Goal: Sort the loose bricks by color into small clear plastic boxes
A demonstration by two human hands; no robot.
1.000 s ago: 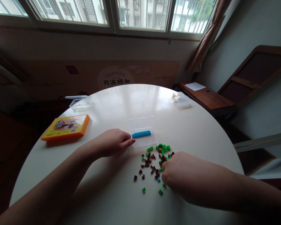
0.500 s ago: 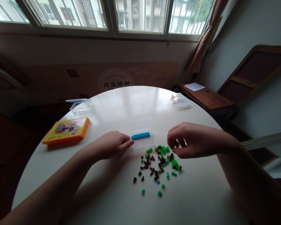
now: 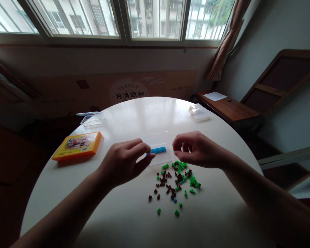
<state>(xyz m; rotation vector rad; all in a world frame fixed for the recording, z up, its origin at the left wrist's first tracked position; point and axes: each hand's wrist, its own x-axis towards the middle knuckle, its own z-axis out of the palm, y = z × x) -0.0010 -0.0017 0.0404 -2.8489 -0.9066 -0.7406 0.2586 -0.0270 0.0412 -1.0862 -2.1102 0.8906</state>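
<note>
My left hand (image 3: 127,156) is over the near edge of the clear plastic case, thumb and index finger parted. Its fingertips overlap the left end of a blue strip of building bricks (image 3: 158,150); whether they touch it I cannot tell. The strip lies in the open clear plastic case (image 3: 160,159). To the right of the case, my right hand (image 3: 193,148) hovers with fingers curled and thumb near the index tip; anything pinched there is too small to make out. Just below it spreads a loose pile of small green bricks (image 3: 193,182) and brown bricks (image 3: 168,187).
On the white round table (image 3: 113,217), an orange-and-yellow box (image 3: 77,145) lies at left, with an open clear container (image 3: 92,120) behind it. Another clear container (image 3: 199,113) stands at back right. A wooden chair (image 3: 229,106) with a paper sheet is beyond the table.
My right hand has moved left, from the pile toward the case. My left hand has shifted slightly right, its thumb and index finger now parted at the blue strip's left end.
</note>
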